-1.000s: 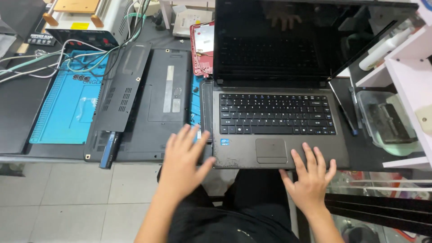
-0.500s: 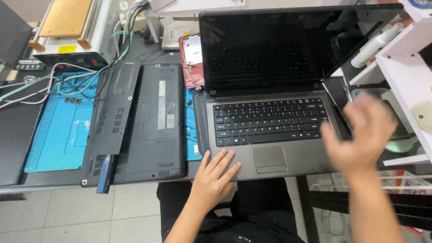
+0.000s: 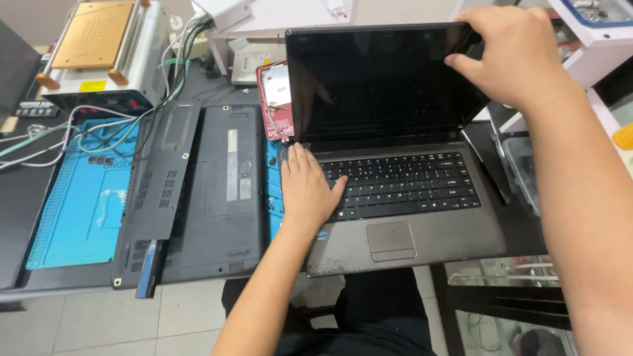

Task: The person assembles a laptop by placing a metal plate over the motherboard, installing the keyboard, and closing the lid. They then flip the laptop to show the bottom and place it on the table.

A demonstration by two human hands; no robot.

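Since a second ago the right hand (image 3: 521,56) has left the front edge of the laptop (image 3: 395,198) and gone up to the top right corner of its lid, where its grip now pinches the screen's edge, thumb on the dark glass and fingers over the top. The left hand (image 3: 306,188) has slid forward from the palm rest to the left end of the keyboard; it lies flat and released, fingers pointing toward the hinge, holding nothing.

The laptop sits open on the right part of the tabletop (image 3: 16,217), its long axis running left to right and turned slightly clockwise. The screen is dark and faces the person; the touchpad side points toward them, and the front edge overhangs the tabletop.

Just to its left lies a second laptop (image 3: 224,191), bottom up, long axis running away from the person, with a loose black cover (image 3: 161,175) laid over its left side. Both rest partly on a blue mat (image 3: 72,211). A red board (image 3: 273,109) shows behind the left hand. At the far left stands a machine (image 3: 99,53) with a tan plate, wires trailing from it. White shelves (image 3: 593,46) stand at the right. Below is a pale tiled floor (image 3: 92,316).
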